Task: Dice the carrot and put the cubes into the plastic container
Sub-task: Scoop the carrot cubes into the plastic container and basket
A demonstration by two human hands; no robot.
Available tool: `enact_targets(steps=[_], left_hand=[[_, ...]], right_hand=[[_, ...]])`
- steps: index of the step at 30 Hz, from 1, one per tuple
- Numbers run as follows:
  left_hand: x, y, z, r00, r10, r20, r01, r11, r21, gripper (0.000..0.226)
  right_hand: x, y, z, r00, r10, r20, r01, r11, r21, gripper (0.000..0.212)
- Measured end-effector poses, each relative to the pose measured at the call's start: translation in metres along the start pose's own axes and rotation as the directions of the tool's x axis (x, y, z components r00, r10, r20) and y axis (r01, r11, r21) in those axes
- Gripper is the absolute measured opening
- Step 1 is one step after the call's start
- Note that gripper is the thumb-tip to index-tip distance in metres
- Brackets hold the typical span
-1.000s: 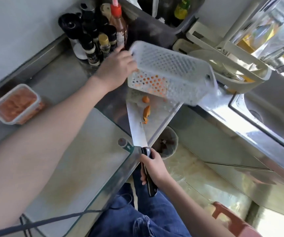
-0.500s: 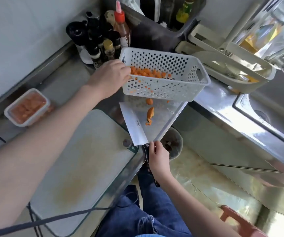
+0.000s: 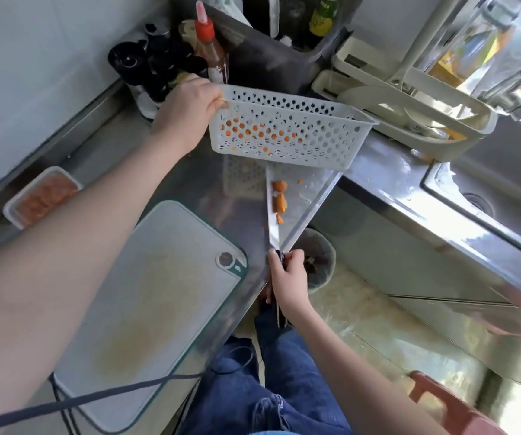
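Note:
My left hand (image 3: 187,113) grips the left rim of a white perforated plastic basket (image 3: 287,149), held just above the steel counter; orange carrot cubes (image 3: 253,131) show through its holes. My right hand (image 3: 287,279) holds the dark handle of a cleaver (image 3: 271,211), whose blade points away from me along the counter edge toward the basket. A few carrot pieces (image 3: 279,199) lie on the counter beside the blade, below the basket.
A pale cutting board (image 3: 146,309) lies on the counter near me. A lidded tub of orange food (image 3: 41,197) sits at the left. Sauce bottles (image 3: 165,67) stand behind the basket, a dish rack (image 3: 409,111) and sink (image 3: 488,196) to the right, a bin (image 3: 318,262) below.
My left hand tipped the basket back upright and lowered it toward the counter. The cleaver shifted from flat to nearly edge-on beside the carrot pieces.

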State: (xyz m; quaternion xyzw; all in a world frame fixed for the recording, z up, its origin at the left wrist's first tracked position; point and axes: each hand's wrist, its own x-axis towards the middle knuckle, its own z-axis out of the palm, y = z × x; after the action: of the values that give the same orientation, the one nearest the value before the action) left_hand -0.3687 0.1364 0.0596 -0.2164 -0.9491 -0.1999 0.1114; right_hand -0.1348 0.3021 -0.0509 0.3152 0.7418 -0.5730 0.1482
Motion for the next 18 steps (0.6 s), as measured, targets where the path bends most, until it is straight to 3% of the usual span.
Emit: enact_targets(steps=[12,15,18], left_hand=[[-0.002,0.000,0.000,0.999,0.027,-0.025,-0.026,1.000,0.010,0.028],[-0.002,0.001,0.000,0.999,0.026,-0.031,-0.026,0.999,0.018,0.028],[-0.002,0.001,0.000,0.999,0.029,-0.026,-0.028,0.999,0.017,0.029]], right_hand=[[-0.029,0.016,-0.046,0.966,0.100,-0.239,-0.050,0.978,0.204,0.023],[-0.034,0.016,-0.047,0.976,0.088,-0.198,-0.036,0.966,0.254,0.022],[-0.035,0.012,-0.040,0.998,0.033,-0.052,-0.018,0.962,0.274,0.024]])
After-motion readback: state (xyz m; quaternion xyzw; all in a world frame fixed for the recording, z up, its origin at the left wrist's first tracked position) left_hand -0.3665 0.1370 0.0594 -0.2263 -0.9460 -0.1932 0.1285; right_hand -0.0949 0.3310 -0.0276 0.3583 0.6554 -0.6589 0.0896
